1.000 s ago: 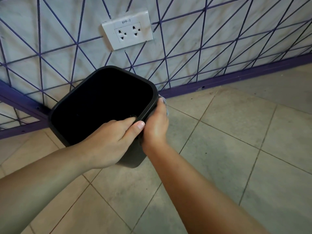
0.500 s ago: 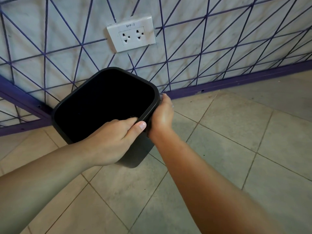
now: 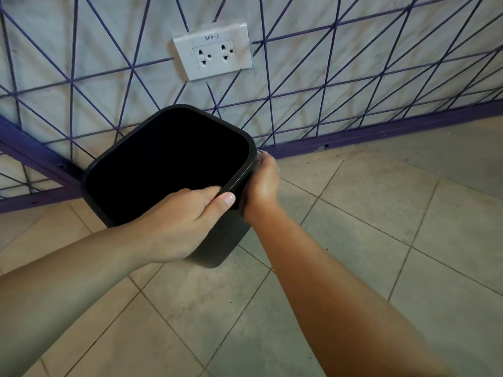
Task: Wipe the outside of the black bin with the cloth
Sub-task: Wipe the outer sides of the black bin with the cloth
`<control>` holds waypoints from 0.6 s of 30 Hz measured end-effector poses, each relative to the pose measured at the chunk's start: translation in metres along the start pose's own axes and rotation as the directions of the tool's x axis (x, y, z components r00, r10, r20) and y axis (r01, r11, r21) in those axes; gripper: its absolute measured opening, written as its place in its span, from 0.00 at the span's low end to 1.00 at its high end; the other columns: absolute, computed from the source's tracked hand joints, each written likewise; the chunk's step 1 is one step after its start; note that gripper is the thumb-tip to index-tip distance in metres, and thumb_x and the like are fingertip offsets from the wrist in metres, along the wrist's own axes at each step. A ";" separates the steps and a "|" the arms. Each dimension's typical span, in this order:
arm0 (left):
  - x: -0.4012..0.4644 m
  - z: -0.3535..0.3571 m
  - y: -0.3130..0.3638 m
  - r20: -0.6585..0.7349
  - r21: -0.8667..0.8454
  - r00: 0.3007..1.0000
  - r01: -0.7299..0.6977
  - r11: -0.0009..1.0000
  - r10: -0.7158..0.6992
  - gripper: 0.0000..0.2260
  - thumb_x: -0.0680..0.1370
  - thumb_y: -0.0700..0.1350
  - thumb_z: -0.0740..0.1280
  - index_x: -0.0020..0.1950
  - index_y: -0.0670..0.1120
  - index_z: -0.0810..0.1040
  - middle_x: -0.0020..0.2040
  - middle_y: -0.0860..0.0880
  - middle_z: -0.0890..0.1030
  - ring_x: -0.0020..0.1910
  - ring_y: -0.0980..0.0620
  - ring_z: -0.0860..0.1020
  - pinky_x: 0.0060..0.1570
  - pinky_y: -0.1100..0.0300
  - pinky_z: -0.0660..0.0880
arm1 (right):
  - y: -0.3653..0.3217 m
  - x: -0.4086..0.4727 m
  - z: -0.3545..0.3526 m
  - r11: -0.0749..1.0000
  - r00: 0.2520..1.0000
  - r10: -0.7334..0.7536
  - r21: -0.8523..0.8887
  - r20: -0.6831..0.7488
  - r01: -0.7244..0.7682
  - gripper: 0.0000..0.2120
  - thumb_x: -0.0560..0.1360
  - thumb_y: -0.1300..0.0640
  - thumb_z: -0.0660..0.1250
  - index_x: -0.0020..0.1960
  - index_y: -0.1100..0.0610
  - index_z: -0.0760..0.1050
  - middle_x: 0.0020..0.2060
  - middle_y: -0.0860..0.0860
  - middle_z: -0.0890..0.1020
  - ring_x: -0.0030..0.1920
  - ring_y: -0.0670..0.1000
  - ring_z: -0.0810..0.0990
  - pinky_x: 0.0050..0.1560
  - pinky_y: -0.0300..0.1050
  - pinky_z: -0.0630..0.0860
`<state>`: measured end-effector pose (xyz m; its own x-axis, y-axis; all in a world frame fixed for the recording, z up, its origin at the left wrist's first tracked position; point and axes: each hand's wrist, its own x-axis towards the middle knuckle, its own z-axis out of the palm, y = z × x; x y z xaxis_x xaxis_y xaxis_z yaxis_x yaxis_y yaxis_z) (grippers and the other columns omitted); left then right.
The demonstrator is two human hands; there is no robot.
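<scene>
Left grip (image 3: 174, 221) clamps black bin (image 3: 217, 248) rim; right grip (image 3: 262, 183) outside.

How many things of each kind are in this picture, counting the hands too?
Hands: 2, left hand gripping the bin rim, right hand against the bin's outer side
Black bin: 1
Cloth: 1, only a sliver visible at the right hand's fingertips
Wall socket plate: 1, with two outlets
Total: 5
</scene>
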<state>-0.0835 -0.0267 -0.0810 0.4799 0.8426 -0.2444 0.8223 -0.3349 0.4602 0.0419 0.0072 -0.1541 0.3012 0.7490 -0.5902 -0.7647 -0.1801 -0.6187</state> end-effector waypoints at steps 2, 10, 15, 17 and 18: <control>-0.001 0.000 0.000 0.001 -0.006 1.000 0.000 1.000 0.000 0.34 0.77 0.70 0.46 0.59 0.45 0.77 0.51 0.49 0.84 0.53 0.51 0.82 0.57 0.43 0.78 | 0.006 -0.010 0.002 0.999 0.999 -0.035 -0.029 0.017 0.036 0.23 0.77 0.36 0.62 0.54 0.53 0.84 0.53 0.55 0.85 0.59 0.58 0.83 0.74 0.62 0.78; 0.001 0.000 -0.003 0.003 -0.007 1.000 -0.005 1.000 0.005 0.33 0.77 0.70 0.47 0.55 0.45 0.77 0.47 0.48 0.84 0.49 0.50 0.83 0.52 0.42 0.79 | -0.004 0.009 -0.003 0.994 0.999 0.052 -0.100 -0.011 -0.053 0.18 0.87 0.45 0.59 0.52 0.57 0.80 0.42 0.53 0.81 0.47 0.54 0.81 0.55 0.51 0.77; 0.001 0.000 0.000 0.027 -0.018 1.000 -0.014 1.000 0.015 0.33 0.77 0.70 0.47 0.60 0.46 0.76 0.52 0.50 0.84 0.53 0.52 0.82 0.56 0.43 0.79 | 0.001 -0.004 0.000 0.997 0.998 -0.044 -0.058 0.050 0.047 0.27 0.74 0.39 0.62 0.62 0.57 0.81 0.53 0.57 0.84 0.58 0.59 0.84 0.72 0.62 0.79; 0.002 0.000 -0.002 0.007 -0.012 1.000 -0.017 1.000 0.017 0.33 0.77 0.70 0.47 0.57 0.45 0.77 0.48 0.49 0.84 0.50 0.51 0.82 0.53 0.43 0.79 | -0.009 0.008 0.000 0.998 0.997 0.033 -0.046 0.069 -0.030 0.16 0.83 0.43 0.61 0.51 0.55 0.77 0.41 0.53 0.80 0.48 0.54 0.80 0.61 0.57 0.80; 0.001 0.000 -0.003 0.001 -0.009 1.000 -0.018 1.000 0.018 0.32 0.77 0.70 0.47 0.54 0.45 0.77 0.46 0.49 0.83 0.48 0.52 0.83 0.52 0.44 0.79 | -0.008 0.012 0.000 0.997 0.998 0.043 -0.060 0.044 -0.040 0.16 0.86 0.46 0.60 0.48 0.55 0.76 0.39 0.52 0.79 0.46 0.53 0.79 0.56 0.53 0.78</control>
<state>-0.0850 -0.0247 -0.0825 0.4946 0.8361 -0.2371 0.8108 -0.3456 0.4725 0.0518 0.0171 -0.1563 0.2429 0.7680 -0.5926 -0.7408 -0.2475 -0.6244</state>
